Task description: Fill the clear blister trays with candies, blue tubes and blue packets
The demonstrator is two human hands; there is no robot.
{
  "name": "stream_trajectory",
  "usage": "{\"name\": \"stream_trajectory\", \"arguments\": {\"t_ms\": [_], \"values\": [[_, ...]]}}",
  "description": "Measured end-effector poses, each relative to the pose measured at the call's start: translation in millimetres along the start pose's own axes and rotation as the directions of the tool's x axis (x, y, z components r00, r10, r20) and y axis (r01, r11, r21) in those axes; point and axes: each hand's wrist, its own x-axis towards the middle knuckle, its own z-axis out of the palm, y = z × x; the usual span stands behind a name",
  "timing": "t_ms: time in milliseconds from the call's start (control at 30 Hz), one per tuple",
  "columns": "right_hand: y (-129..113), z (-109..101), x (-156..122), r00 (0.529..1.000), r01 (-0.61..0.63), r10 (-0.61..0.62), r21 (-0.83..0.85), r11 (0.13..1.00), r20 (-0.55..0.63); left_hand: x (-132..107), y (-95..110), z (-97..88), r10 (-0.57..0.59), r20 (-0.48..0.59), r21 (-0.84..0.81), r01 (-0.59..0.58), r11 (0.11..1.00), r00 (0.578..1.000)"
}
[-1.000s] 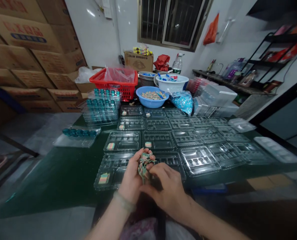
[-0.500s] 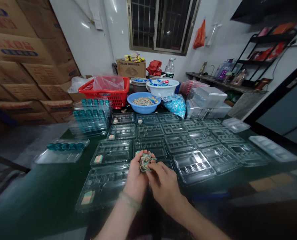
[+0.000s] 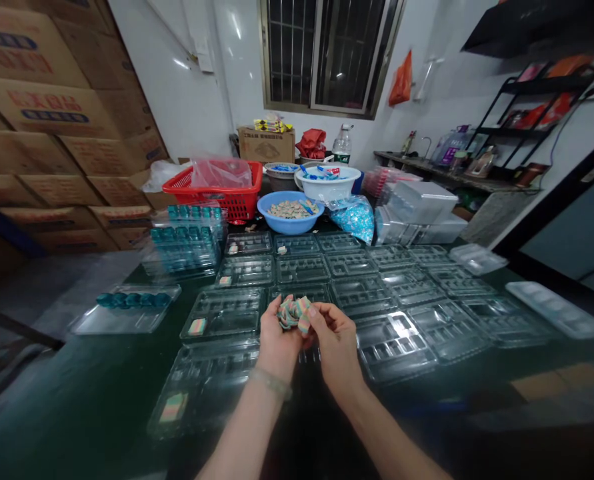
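My left hand (image 3: 279,352) is cupped palm up around a small heap of pastel-striped candy pieces (image 3: 287,313). With thumb and fingers my right hand (image 3: 339,343) pinches one striped candy piece (image 3: 304,319) at the right side of that heap. Both hands are above the clear plastic trays (image 3: 237,313) spread in rows over the dark green table. Small stacks of the same candy lie in the left trays, one in the nearest tray (image 3: 173,407) and another in the tray behind (image 3: 197,327).
Behind the trays stand a blue basin (image 3: 277,223) of small pieces, a white basin (image 3: 321,190), a red basket (image 3: 217,193) and a bag of blue-wrapped items (image 3: 355,219). Teal containers (image 3: 184,243) are stacked at left, clear boxes (image 3: 419,203) at right. Cartons (image 3: 51,153) line the left wall.
My right hand has drawn slightly up and right, and a striped candy piece now shows flat between its fingers. The view has tilted up slightly.
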Motion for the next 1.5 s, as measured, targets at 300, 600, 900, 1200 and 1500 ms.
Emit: {"name": "stream_trajectory", "arguments": {"t_ms": [300, 600, 900, 1200, 1500], "values": [[-4.1, -1.8, 11.0, 0.995, 0.062, -0.061, 0.014, 0.998, -0.075, 0.7, -3.8, -5.9, -0.004, 0.090, 0.003, 0.004, 1.000, 0.996], [-5.3, -1.6, 14.5, 0.996, 0.050, -0.044, 0.074, 0.996, -0.078, -18.2, -11.2, -0.4, 0.025, 0.179, 0.121, -0.047, 0.992, 0.984], [-9.6, -13.8, 22.5, 0.989, -0.112, 0.115, -0.032, 0.993, 0.095, -24.6, -7.5, -3.0, 0.015, 0.222, 0.302, -0.083, 0.950, 0.975], [-6.4, -8.6, 22.3, 0.994, -0.092, 0.090, 0.031, 0.995, 0.055, -18.9, -7.5, -9.1, 0.118, 0.205, 0.312, -0.179, 0.933, 0.972], [-16.7, -9.2, 19.7, 0.986, -0.118, 0.088, 0.219, 0.969, 0.141, -24.8, -7.5, -6.6, 0.155, 0.284, 0.340, -0.250, 0.907, 0.946]]}}
